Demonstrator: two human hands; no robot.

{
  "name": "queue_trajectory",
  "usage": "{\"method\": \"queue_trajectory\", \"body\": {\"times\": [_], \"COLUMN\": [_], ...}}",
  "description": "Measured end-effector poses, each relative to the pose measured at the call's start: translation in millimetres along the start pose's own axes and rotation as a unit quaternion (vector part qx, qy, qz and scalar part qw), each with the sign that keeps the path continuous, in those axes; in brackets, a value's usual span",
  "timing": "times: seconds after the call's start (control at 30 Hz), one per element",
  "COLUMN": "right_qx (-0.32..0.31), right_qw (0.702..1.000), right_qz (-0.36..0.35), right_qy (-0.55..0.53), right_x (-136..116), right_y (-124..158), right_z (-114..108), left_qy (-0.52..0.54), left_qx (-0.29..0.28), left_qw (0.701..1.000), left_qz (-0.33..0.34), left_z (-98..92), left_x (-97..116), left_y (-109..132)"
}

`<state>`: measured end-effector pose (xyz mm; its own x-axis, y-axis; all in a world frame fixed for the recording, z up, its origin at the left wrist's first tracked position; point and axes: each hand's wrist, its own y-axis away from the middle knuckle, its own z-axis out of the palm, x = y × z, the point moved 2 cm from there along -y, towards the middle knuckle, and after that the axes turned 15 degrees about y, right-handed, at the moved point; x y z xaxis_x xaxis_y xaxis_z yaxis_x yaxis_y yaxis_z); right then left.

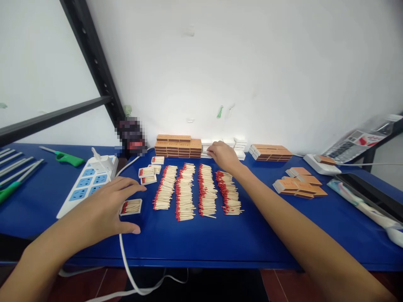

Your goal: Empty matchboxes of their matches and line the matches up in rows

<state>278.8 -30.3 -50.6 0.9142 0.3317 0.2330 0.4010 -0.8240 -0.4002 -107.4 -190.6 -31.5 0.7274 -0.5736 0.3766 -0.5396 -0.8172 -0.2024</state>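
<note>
My left hand (110,205) hovers at the left with thumb and fingers spread. Between them lies a white matchbox tray (131,206) filled with red-tipped matches. My right hand (223,155) reaches across to the back, its fingers bent down in a pinch at the stack of white matchbox trays (239,144). The fingertips touch a tray there, partly hidden by the hand. Several rows of loose matches (185,193) lie on the blue table between my hands, red heads to the left. More filled trays (147,173) sit beyond my left hand.
Brown matchbox sleeves (178,147) are stacked along the wall, with more matchboxes (271,152) right of the trays and a loose pile (300,183) further right. A power strip (85,184), green lighters (69,158) and a white cable (126,264) are at the left.
</note>
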Motion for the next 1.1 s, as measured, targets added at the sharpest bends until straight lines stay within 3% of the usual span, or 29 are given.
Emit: {"method": "queue_trajectory", "body": {"times": [0.17, 0.23, 0.57, 0.73, 0.87, 1.0, 1.1], "right_qx": [-0.022, -0.026, 0.026, 0.103, 0.135, 0.108, 0.077], "right_qw": [1.000, 1.000, 0.998, 0.994, 0.985, 0.955, 0.932], "right_qz": [0.006, 0.006, 0.020, 0.014, -0.053, -0.222, -0.314], "right_qy": [-0.002, 0.000, -0.047, -0.042, -0.088, -0.164, -0.161], "right_x": [-4, -6, -3, -6, -44, -115, -155], "right_y": [-2, -3, 0, 10, 33, 71, 94], "right_z": [5, 6, 9, -13, -51, -87, -96], "left_qy": [-0.009, -0.007, 0.057, 0.086, 0.107, 0.115, 0.132], "left_qx": [-0.068, -0.088, -0.107, -0.127, -0.144, -0.133, -0.136], "left_qw": [0.987, 0.980, 0.979, 0.980, 0.978, 0.981, 0.980], "left_qz": [-0.147, -0.178, -0.161, -0.130, -0.108, -0.087, -0.060], "left_z": [-0.1, -1.5, -2.6, -0.7, 4.9, 14.8, 25.3], "left_x": [-5, -2, 3, 10, 29, 47, 52], "left_y": [-2, -5, -8, -6, -3, 1, 3]}}
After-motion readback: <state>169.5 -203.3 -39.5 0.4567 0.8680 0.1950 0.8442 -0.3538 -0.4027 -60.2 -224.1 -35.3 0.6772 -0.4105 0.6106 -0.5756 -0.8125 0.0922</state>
